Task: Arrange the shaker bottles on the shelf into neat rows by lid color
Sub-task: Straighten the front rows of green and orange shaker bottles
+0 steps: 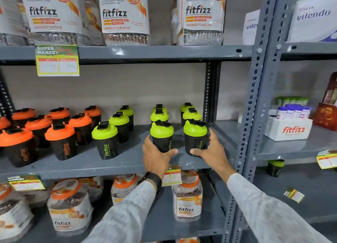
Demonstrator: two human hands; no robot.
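On the grey metal shelf (116,165), the left hand (156,156) wraps its fingers around the front black plastic shaker bottle with a lime-green lid (162,136), thumb at 3 o'clock. The right hand (212,151) cups the neighbouring black green-lidded shaker (195,136) at 3 o'clock of the first; its fingers seem to touch the far side, though that is hidden. More green-lidded shakers stand behind at 12 o'clock. The black shakers with orange lids (60,140) cluster at 9 o'clock.

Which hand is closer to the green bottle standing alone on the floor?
Right. The right hand holds a shelf bottle nearer the floor bottle; the left hand is farther left.
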